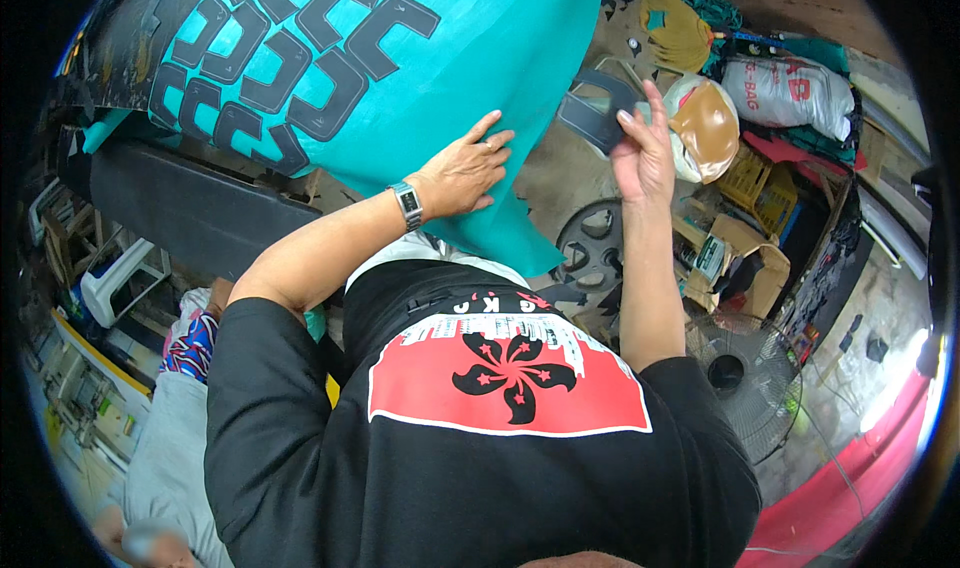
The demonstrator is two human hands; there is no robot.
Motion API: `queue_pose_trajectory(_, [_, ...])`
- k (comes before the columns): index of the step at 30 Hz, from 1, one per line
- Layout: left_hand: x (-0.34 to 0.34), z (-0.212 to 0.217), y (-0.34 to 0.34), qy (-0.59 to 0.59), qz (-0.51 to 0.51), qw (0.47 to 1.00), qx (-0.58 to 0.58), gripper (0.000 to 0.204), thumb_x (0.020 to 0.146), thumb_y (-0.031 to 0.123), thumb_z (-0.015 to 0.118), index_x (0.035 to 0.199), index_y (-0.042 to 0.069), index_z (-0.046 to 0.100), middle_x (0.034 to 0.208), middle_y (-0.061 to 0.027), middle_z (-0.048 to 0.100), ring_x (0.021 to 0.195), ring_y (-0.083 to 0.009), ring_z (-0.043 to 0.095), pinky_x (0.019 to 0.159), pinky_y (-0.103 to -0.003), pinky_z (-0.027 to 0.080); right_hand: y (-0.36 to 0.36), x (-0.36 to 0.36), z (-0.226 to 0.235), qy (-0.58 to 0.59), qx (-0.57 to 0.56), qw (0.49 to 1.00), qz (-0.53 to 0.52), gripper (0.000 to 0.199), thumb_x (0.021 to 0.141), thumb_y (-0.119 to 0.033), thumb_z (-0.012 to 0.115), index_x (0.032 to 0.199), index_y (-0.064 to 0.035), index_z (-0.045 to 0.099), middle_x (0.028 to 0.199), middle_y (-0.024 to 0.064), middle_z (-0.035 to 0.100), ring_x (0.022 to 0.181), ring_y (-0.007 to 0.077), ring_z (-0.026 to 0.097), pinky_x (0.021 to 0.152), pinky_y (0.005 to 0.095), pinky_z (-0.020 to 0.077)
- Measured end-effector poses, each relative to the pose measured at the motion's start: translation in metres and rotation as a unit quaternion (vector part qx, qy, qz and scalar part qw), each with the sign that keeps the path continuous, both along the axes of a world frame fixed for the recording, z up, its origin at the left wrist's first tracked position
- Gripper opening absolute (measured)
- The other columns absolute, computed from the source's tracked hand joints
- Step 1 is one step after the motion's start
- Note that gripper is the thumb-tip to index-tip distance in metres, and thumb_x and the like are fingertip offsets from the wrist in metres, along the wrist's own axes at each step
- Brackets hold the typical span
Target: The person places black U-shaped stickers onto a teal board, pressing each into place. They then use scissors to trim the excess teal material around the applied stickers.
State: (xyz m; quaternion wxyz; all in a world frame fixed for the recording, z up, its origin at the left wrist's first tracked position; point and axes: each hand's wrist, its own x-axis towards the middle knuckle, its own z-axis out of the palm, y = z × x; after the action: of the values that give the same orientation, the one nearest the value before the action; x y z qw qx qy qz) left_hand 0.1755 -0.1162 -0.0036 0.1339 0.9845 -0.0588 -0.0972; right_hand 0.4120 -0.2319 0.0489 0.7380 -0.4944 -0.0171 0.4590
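My left hand (pixel 465 173), with a watch (pixel 407 203) at its wrist, lies with fingers spread on a teal sheet (pixel 490 68). Held in my right hand (pixel 645 153), off the sheet's right edge, is a dark grey U-shaped flat piece (pixel 598 113). Thumb and fingers grip its near right side, and some fingers are hidden behind it. Several similar dark U-shaped pieces (pixel 335 98) lie close together on the far left part of the sheet, with teal gaps between them.
Beneath the sheet's left side runs a dark padded board (pixel 190 203). On the right are a bag of brown material (pixel 705 118), a grey sack (pixel 790 96), a broom (pixel 678 28), a cardboard box (pixel 755 273) and a fan (pixel 735 373). Another person (pixel 175 468) is at lower left.
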Motion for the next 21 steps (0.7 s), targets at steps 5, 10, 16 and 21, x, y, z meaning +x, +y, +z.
queue_pose_trajectory(5, [0.003,0.002,-0.01,0.022,0.012,0.995,0.096,0.047,0.083,0.049,0.066,0.106,0.008,0.072,0.13,-0.0089,0.062,0.14,-0.0274,0.039,0.125,-0.055,0.007,0.058,0.003,0.01,0.029,0.085,0.988,0.129,0.083,0.082,0.015,0.065,0.151,-0.0148,0.03,0.109,0.0089,0.065,0.101,0.018,0.064,0.09,0.0349,0.0538])
queue_pose_trajectory(10, [0.01,-0.002,-0.013,0.078,-0.014,0.986,0.143,0.04,0.089,0.043,0.058,0.103,0.009,0.073,0.123,-0.0098,0.065,0.134,-0.0276,0.047,0.125,-0.054,0.007,0.108,-0.02,0.025,-0.068,0.048,0.982,0.168,0.091,0.078,0.013,0.07,0.153,-0.0169,0.028,0.105,0.0077,0.063,0.09,0.015,0.067,0.078,0.0306,0.0591])
queue_pose_trajectory(16, [-0.009,-0.006,0.01,-0.187,0.179,0.908,-0.329,0.038,0.085,0.02,0.072,0.122,0.013,0.063,0.134,-0.0132,0.055,0.124,-0.03,0.054,0.114,-0.045,0.037,0.144,-0.038,0.022,-0.139,0.001,0.975,0.176,0.094,0.076,0.013,0.071,0.153,-0.0164,0.027,0.109,0.0096,0.063,0.092,0.0158,0.067,0.075,0.0299,0.0624])
queue_pose_trajectory(21, [0.001,0.002,0.031,-0.245,0.433,0.532,-0.685,0.043,0.097,0.022,0.064,0.134,0.003,0.054,0.134,-0.0151,0.053,0.119,-0.0261,0.06,0.096,-0.038,0.055,0.16,-0.044,0.015,-0.102,0.032,0.976,0.19,0.093,0.078,0.012,0.072,0.154,-0.0146,0.026,0.113,0.0111,0.062,0.096,0.0173,0.066,0.081,0.0325,0.0611])
